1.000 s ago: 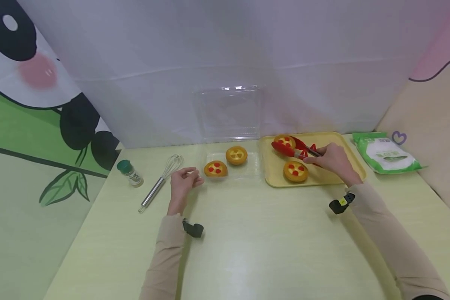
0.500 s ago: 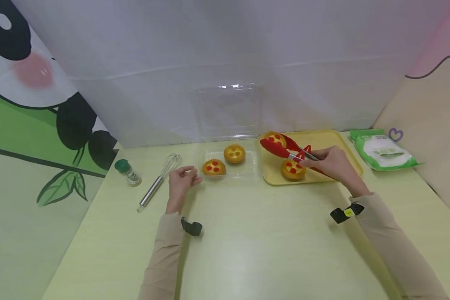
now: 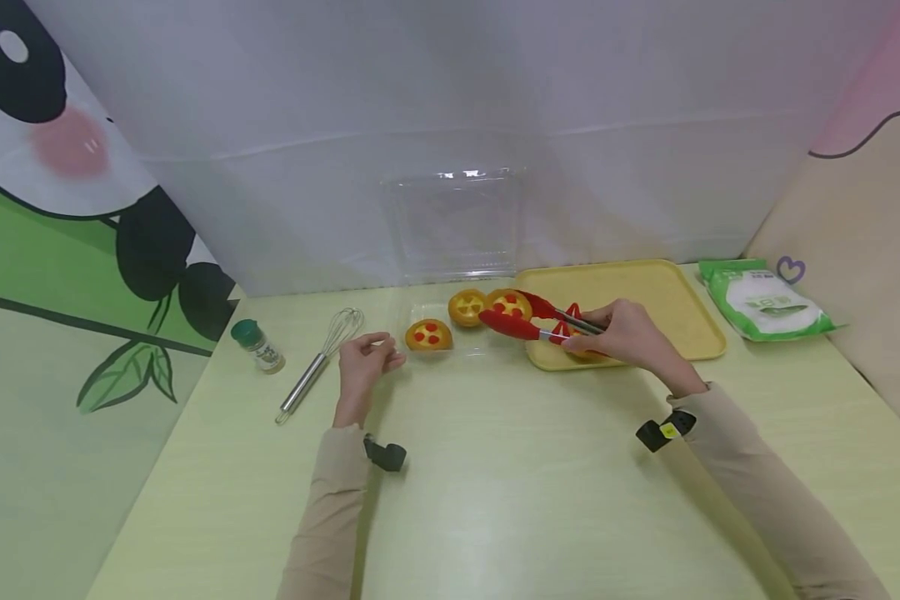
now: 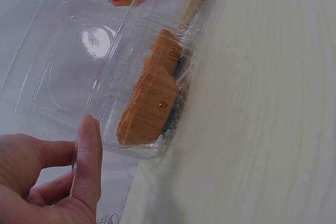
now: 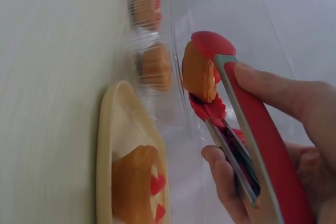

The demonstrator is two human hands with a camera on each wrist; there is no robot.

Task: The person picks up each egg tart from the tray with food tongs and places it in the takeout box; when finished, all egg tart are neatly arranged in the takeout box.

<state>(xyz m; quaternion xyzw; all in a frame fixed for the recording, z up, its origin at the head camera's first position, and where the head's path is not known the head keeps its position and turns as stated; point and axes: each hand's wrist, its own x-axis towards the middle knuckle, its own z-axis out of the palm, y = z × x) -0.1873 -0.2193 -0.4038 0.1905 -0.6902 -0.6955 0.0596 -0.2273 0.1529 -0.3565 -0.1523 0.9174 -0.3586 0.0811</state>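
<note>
My right hand (image 3: 633,337) grips a pair of red-tipped metal tongs (image 3: 512,325). Their tips squeeze an egg tart (image 5: 197,74) with red dots on top, lifted beside the right part of a clear plastic container (image 4: 118,51). Inside that container sit two tarts, a yellow one (image 3: 465,307) and a red-dotted one (image 3: 429,335). Its hinged lid (image 3: 453,225) stands raised at the back. My left hand (image 3: 367,365) pinches the container's left rim between thumb and fingers. Another red-dotted tart (image 5: 131,187) lies on the yellow tray (image 3: 637,292), partly hidden by the tongs in the head view.
Left of the left hand lie a whisk (image 3: 311,375) and a green-capped shaker bottle (image 3: 258,346). A green and white bag (image 3: 768,304) lies right of the tray. A white curtain-like backdrop (image 3: 307,208) rises behind the table's far edge.
My right hand has moved left with the tongs, carrying the tart from above the tray to the container's right side. The left hand has stayed at the container's rim.
</note>
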